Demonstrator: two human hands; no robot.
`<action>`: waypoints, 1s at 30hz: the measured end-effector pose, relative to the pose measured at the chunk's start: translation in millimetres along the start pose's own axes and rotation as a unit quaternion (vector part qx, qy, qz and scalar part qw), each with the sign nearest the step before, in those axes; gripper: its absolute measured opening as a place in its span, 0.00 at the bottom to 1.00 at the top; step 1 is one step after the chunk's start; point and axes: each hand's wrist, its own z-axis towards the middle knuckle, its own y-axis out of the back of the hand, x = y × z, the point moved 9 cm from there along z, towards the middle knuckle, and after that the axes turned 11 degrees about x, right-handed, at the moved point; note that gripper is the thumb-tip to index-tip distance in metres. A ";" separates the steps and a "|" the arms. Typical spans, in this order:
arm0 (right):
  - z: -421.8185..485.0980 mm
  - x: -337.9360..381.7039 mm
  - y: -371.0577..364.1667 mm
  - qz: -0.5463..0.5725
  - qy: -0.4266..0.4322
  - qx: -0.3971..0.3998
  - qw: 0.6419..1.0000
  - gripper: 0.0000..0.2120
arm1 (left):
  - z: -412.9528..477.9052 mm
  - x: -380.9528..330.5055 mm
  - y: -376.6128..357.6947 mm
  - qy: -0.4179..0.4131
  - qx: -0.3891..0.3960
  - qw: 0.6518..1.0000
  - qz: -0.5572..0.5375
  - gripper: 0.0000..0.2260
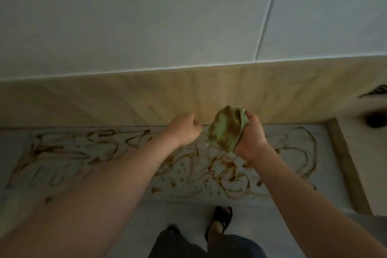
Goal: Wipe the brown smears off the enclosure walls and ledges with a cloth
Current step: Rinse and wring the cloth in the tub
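My right hand [251,136] grips a bunched green cloth [227,128] stained brown, held up in front of the beige wall band [125,100]. My left hand [184,130] is curled into a loose fist just left of the cloth and holds nothing that I can see. Below both hands lies a pale ledge [25,136] covered with looping brown smears [226,172] from left to right. The beige band shows faint brownish streaks behind the cloth.
White wall panels [146,16] with a seam rise above the beige band. A dark round drain [376,119] and a dark slotted grate [374,91] sit at the right. A beige strip [347,165] borders the ledge's right end. My sandalled foot [219,222] stands on the floor below.
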 end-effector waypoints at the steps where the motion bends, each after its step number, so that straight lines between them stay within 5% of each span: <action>1: -1.1 -17.4 -23.2 -0.024 -0.021 0.023 0.999 0.31 | -20.2 25.9 7.2 0.017 -0.025 0.998 -0.060 0.13; 4: -8.6 -79.7 -82.9 -0.102 -0.081 0.082 0.988 0.30 | -84.7 98.6 16.8 0.063 -0.113 0.965 -0.230 0.12; 9: -53.7 -207.2 -154.7 -0.211 -0.186 0.189 0.941 0.30 | -213.3 222.1 -30.6 0.125 -0.244 0.850 -0.450 0.07; 16: -189.9 -401.7 -176.9 -0.343 -0.327 0.305 0.826 0.28 | -394.3 334.2 -206.0 0.108 -0.336 0.643 -0.680 0.05; 21: -304.0 -518.1 -160.0 -0.371 -0.417 0.343 0.755 0.37 | -517.8 355.8 -317.0 0.069 -0.403 0.556 -0.724 0.13; 25: -381.9 -592.4 -151.3 -0.414 -0.471 0.382 0.679 0.29 | -612.5 366.6 -368.1 0.065 -0.461 0.510 -0.723 0.13; 30: -459.3 -672.9 -133.7 -0.458 -0.521 0.395 0.603 0.32 | -695.1 393.3 -449.2 0.105 -0.490 0.431 -0.750 0.30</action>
